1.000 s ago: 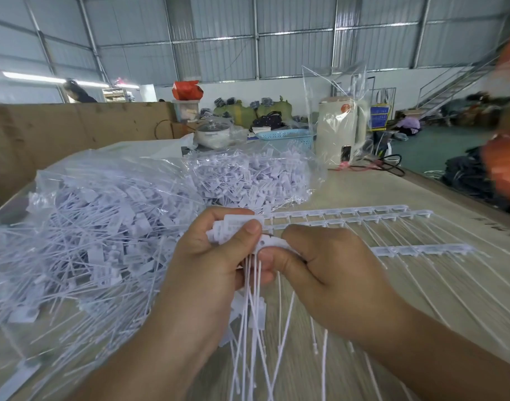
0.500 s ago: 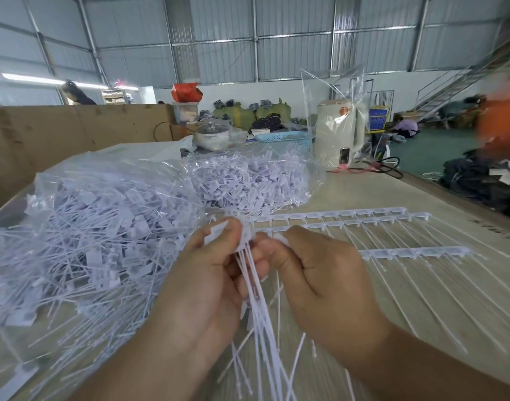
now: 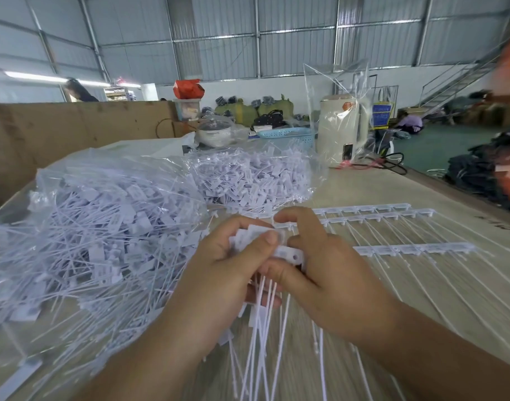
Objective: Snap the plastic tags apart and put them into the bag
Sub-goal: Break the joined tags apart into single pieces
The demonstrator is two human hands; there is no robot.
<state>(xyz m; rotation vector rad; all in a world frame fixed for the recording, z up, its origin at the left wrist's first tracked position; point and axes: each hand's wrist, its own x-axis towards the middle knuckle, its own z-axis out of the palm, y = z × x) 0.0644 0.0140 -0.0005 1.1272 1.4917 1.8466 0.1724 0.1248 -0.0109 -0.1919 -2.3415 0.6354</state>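
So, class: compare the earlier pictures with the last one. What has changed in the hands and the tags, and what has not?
The left hand now grips a small stack of tag heads under its thumb. The right hand has opened its upper fingers and pinches the next tag, pulling it away. The full bag and the uncut strips on the table have not moved.

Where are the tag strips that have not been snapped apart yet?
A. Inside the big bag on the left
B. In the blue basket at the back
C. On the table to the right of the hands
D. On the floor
C: three joined tag strips lie flat on the table, to the right of the right hand; the bag on the left holds loose single tags.
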